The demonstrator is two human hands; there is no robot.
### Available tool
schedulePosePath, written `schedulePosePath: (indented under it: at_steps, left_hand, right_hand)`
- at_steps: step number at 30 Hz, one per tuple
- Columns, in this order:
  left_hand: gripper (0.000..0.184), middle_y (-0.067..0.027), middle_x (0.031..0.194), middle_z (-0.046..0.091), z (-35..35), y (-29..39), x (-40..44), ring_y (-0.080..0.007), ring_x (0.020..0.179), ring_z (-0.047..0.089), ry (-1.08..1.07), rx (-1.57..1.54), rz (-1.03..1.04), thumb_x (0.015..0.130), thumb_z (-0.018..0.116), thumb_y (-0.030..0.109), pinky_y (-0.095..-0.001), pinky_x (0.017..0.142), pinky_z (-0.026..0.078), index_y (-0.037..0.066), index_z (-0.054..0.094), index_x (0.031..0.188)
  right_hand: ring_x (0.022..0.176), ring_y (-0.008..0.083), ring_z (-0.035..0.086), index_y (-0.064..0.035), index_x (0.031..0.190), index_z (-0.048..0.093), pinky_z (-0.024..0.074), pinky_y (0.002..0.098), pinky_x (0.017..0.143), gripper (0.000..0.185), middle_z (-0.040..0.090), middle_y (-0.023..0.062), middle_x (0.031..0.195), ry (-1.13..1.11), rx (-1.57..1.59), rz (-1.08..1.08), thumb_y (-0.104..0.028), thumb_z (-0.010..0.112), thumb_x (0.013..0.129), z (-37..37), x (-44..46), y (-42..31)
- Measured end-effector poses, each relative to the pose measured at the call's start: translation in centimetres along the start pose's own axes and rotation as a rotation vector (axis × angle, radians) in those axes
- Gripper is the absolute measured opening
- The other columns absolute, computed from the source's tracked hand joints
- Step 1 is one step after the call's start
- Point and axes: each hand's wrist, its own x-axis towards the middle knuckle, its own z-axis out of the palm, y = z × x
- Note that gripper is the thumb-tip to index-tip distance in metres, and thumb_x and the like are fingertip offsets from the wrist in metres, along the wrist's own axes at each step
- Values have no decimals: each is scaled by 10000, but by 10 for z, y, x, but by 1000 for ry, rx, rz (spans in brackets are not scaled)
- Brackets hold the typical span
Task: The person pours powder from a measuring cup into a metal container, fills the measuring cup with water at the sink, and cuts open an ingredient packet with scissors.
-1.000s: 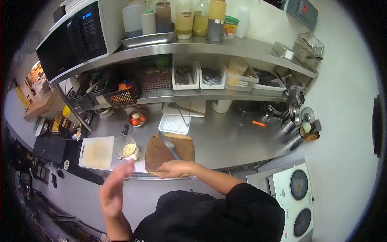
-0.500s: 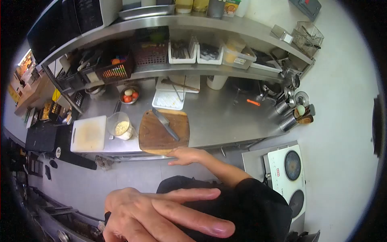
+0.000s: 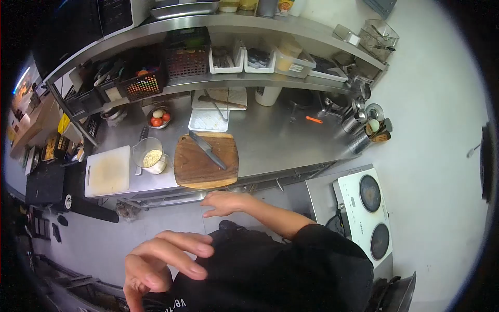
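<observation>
My left hand [image 3: 163, 262] is raised close to the camera at the lower left, its fingers apart and slightly curled, with nothing in it. In front of the counter edge, just below the wooden board [image 3: 192, 169], my right hand [image 3: 222, 203] hangs empty with fingers spread. A knife [image 3: 208, 151] lies diagonally on that board. To the board's left stands a clear jug [image 3: 154, 159] with pale crumbly contents. A stained white cutting board [image 3: 108, 172] lies further left.
Behind the boards are a bowl of tomatoes [image 3: 158, 118] and a white tray [image 3: 208, 120] with tongs. An orange-handled tool [image 3: 314, 119] lies to the right. Bins line the shelf [image 3: 234, 82] above. A two-plate hob [image 3: 364, 208] stands at the right.
My right hand has come away from the wooden board and its knife, down past the counter edge. My left hand has swung in front of my body, then back left. The view has tilted down.
</observation>
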Motion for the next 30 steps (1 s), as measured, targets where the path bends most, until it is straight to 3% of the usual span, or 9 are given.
schedulePosePath:
  at_steps: [5,7,10,14,18,20,24,28,30]
  left_hand:
    - [576,-261,1102,524,-8,25,-29,-472,1083,473,113,170,7,844,524,504,-601,903,367,115,425,1256]
    - [610,-218,1124,511,-17,31,-59,-405,1062,501,415,429,-173,831,555,473,-537,908,397,80,410,1275]
    - [632,-161,1176,489,-26,32,-104,-315,1102,487,847,716,-429,876,499,449,-405,927,411,14,362,1314]
    - [524,-128,1175,502,-18,13,-152,-253,1042,527,1358,708,-325,944,374,407,-365,913,413,17,398,1293]
    - [514,-119,1186,497,-11,-38,-131,-241,1034,526,1359,624,-145,954,338,413,-358,913,409,27,417,1284]
    - [507,-116,1202,487,-16,-73,-110,-234,1038,518,1329,927,-188,952,343,409,-353,923,396,29,428,1277]
    - [491,-126,1199,482,-27,-124,-54,-244,1058,496,1346,1067,-222,947,341,392,-370,922,382,22,423,1259]
    - [482,-126,1194,487,-36,-143,-23,-244,1057,494,1266,1084,-260,937,364,384,-367,915,384,18,435,1242]
    - [470,-120,1218,481,-40,-149,-18,-245,1076,489,1257,1115,-256,926,396,363,-371,927,381,20,444,1244]
  right_hand:
    - [1204,342,396,-14,1254,475,309,414,1028,599,497,204,1228,144,-113,4,-457,531,854,-46,-23,17]
    - [1241,353,345,-21,1273,453,261,429,1056,638,458,199,1283,242,-218,148,-485,532,843,-116,-53,22]
    - [1326,367,237,-10,1332,372,200,421,1092,769,313,229,1397,890,-336,385,-482,628,782,-195,-99,81]
    - [1269,372,333,11,1338,344,301,417,1035,864,308,264,1375,1520,-303,176,-512,675,736,-343,-152,114]
    - [1242,420,341,16,1326,359,339,438,997,912,290,316,1348,1797,-508,304,-570,674,702,-464,-202,208]
    - [1230,467,318,12,1322,365,324,464,1003,918,303,334,1318,1902,-758,431,-581,675,693,-497,-228,247]
    - [1232,507,270,43,1305,355,261,588,985,902,300,347,1313,1994,-760,290,-569,657,715,-509,-267,281]
    - [1118,373,431,95,1186,419,364,433,941,676,436,269,1192,2409,-929,246,-402,653,792,-536,-327,322]
    - [984,306,516,72,1081,457,409,400,863,456,508,210,1087,2666,-484,97,-281,609,835,-525,-359,329]
